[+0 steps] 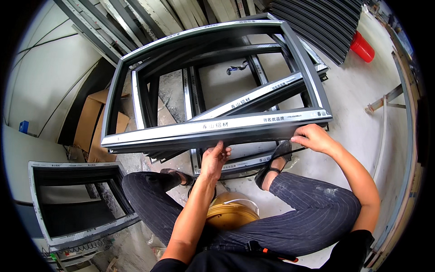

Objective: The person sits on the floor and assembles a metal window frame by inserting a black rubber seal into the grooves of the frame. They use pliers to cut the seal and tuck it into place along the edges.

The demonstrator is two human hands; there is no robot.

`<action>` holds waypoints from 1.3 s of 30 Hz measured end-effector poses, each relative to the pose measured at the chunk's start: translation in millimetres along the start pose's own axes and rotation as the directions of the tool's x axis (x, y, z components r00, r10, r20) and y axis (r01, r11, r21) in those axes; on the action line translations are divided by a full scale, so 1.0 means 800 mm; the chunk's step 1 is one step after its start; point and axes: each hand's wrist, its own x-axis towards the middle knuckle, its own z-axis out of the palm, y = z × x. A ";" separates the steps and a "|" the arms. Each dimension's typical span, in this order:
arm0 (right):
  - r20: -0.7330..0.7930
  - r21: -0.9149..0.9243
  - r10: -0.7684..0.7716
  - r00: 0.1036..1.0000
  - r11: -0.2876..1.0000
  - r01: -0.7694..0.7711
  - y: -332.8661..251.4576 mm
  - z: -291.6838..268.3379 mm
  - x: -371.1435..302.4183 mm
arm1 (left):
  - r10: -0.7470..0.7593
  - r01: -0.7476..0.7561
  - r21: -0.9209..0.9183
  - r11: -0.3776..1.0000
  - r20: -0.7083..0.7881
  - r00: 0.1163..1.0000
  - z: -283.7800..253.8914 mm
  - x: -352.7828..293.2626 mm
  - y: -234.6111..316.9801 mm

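I'm seated on the floor, working along the near rail of the dark grey aluminium window frame (217,128) lying flat before me. My left hand (215,156) pinches its lower edge; my right hand (314,137) grips the corner, apparently feeding in a thin black sealing strip (297,149). Next I'd press along leftward; bare concrete floor (358,109) lies open to the right.

A pale, dusty concrete floor (362,118) runs under everything. Flattened cardboard (90,122) lies at the left beside a white wall (54,72). Dark metal profiles (317,22) are stacked at the top, near a red cone (361,46).
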 end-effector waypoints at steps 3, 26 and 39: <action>0.032 0.084 -0.003 0.999 0.996 0.000 0.028 0.000 -0.004 | -0.002 0.003 0.027 1.000 -0.032 0.999 0.003 -0.003 0.002; -0.178 -0.153 -0.173 0.969 0.977 0.147 0.006 -0.039 -0.043 | 0.006 -0.015 -0.069 0.997 -0.119 0.993 -0.003 -0.009 -0.002; -0.416 -0.305 -0.249 0.875 0.944 0.124 0.010 -0.023 0.037 | 0.967 -0.171 0.966 -0.197 0.220 0.127 -0.032 -0.032 0.150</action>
